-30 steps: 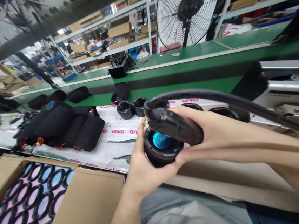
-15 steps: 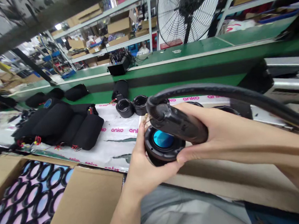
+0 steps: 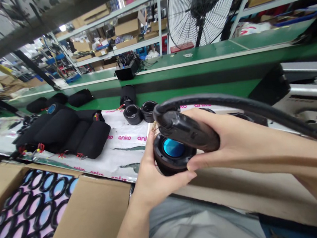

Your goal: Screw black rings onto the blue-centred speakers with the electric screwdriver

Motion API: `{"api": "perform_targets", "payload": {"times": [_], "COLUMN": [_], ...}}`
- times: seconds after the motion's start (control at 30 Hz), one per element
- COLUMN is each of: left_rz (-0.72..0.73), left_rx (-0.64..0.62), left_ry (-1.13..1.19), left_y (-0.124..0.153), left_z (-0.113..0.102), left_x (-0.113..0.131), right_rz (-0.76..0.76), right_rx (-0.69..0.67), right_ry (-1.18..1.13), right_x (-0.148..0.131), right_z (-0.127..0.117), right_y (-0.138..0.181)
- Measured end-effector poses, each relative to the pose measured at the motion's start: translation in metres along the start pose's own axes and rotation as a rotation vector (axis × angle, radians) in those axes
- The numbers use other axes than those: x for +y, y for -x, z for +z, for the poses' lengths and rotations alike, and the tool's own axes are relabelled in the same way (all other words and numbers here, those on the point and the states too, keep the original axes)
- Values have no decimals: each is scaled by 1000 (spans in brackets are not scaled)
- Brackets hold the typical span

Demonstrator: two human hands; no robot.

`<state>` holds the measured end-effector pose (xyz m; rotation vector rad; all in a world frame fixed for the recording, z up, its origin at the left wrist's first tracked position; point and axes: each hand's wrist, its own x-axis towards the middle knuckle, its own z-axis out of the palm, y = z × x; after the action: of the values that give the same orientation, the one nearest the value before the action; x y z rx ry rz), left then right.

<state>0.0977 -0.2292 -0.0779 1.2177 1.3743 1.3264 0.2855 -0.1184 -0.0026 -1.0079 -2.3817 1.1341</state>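
Note:
My left hand (image 3: 149,176) is curled round a black round speaker housing (image 3: 176,164) with a shiny blue disc in its top face. My right hand (image 3: 217,143) grips a black hose-fed glue gun (image 3: 189,131), tilted above the housing and hiding part of its face. Crusty yellowish residue sits by the gun's tip at the housing's far left rim; whether the tip touches the rim, I cannot tell. My right thumb rests by the near edge of the housing, next to my left thumb. Two black rings (image 3: 132,114) stand just beyond on white printed paper.
Black cloth-covered cylinders (image 3: 67,131) with red wires lie on the left of the paper (image 3: 123,138). An open carton (image 3: 94,211) holding several black rings stands at lower left. The glue gun's thick hose (image 3: 244,105) arcs rightward. Behind run a green conveyor (image 3: 205,79) and a fan (image 3: 203,6).
The speaker housing and the glue gun have shifted and tilted very slightly. My left thumb reaches a little further right, under my right thumb. Both holds are unchanged.

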Motion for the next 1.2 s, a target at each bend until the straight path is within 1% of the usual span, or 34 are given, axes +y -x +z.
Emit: {"api": "perform_targets", "payload": {"times": [0.07, 0.17, 0.33, 0.37, 0.47, 0.53, 0.67, 0.73, 0.83, 0.9, 0.97, 1.03, 1.1, 1.2], "left_rz": [13, 19, 40, 53, 87, 119, 242, 300, 359, 384, 373, 314, 253, 227], "left_rx": [-4, -13, -22, -31, -34, -28, -60, -76, -96, -124, -157, -177, -174, -161], "left_ry": [16, 58, 202, 221, 232, 221, 193, 147, 105, 103, 123, 158, 180, 178], "left_y": [0, 0, -1, -2, -4, -5, -10, -13, -16, -18, -19, -18, -16, -14], "left_z": [0, 0, -2, -2, -2, -2, -3, -4, -7, -8, -9, -10, -10, -7], "left_x": [1, 0, -10, -11, -15, -17, -21, -23, -25, -25, -25, -26, -27, -28], "right_rz": [-20, -55, -13, -7, 10, 35, 78, 87, 102, 91, 98, 109, 112, 84], "right_rx": [-30, -40, -61, -59, -59, -72, -22, 5, 53, 32, -9, -24, -12, -57], "right_ry": [34, 12, -1, -39, -270, -341, -267, -174, 26, 82, 79, 76, 92, 108], "right_x": [0, 2, 5, 5, 6, 8, 11, 13, 14, 13, 10, 7, 4, 4], "right_z": [-1, -2, -4, -3, 0, 2, 3, 2, 1, 1, 2, 3, 3, 1], "right_y": [3, 5, 0, 0, -1, 1, 7, 9, 10, 11, 13, 16, 18, 15]}}
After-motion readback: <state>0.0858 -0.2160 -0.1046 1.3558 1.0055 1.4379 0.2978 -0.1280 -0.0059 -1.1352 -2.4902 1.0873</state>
